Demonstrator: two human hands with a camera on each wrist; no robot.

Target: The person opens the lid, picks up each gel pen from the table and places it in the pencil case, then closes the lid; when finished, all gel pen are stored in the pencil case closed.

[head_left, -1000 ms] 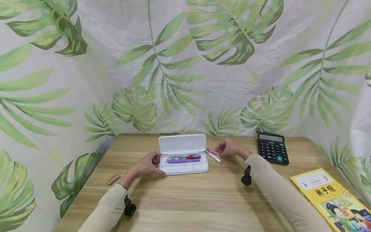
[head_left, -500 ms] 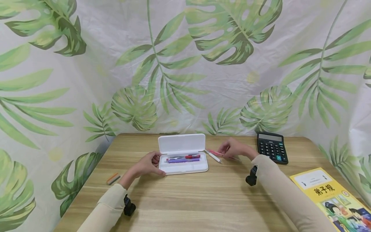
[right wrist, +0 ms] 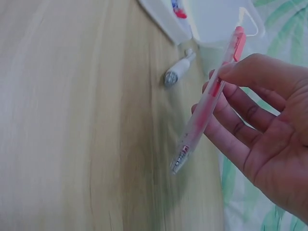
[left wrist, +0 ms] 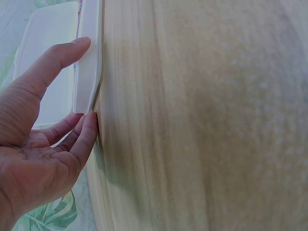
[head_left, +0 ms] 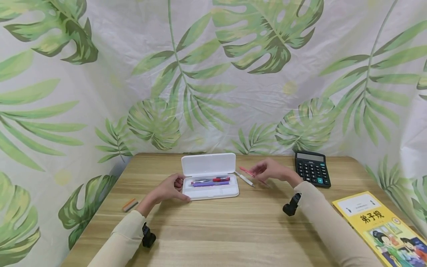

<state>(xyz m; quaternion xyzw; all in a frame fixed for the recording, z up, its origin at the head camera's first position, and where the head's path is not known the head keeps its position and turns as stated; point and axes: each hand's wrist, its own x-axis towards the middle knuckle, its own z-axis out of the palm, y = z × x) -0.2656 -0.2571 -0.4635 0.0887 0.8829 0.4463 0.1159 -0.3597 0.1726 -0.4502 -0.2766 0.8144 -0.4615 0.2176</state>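
Observation:
My right hand (head_left: 273, 171) pinches a clear pink click pen (right wrist: 202, 113) between thumb and fingers, raised a little off the table. A white pen (head_left: 245, 180) lies on the table just left of that hand, near the case. At centre stands a white pencil case (head_left: 205, 194) with its lid (head_left: 208, 165) tilted up. Inside it lie a purple pen (head_left: 210, 184) and a clear pen with red parts (head_left: 218, 180). My left hand (head_left: 169, 189) grips the case's left end; in the left wrist view its thumb presses the front wall and its fingertips touch the end.
An orange and grey eraser (head_left: 129, 205) lies on the table at left. A black calculator (head_left: 312, 169) sits at the back right, with a yellow book (head_left: 380, 222) nearer on the right. Leaf-patterned cloth (head_left: 207, 81) hangs behind the wooden table (head_left: 213, 230).
The right hand has moved slightly right and lifted the pink pen from beside the white pen. The left hand stays on the pencil case.

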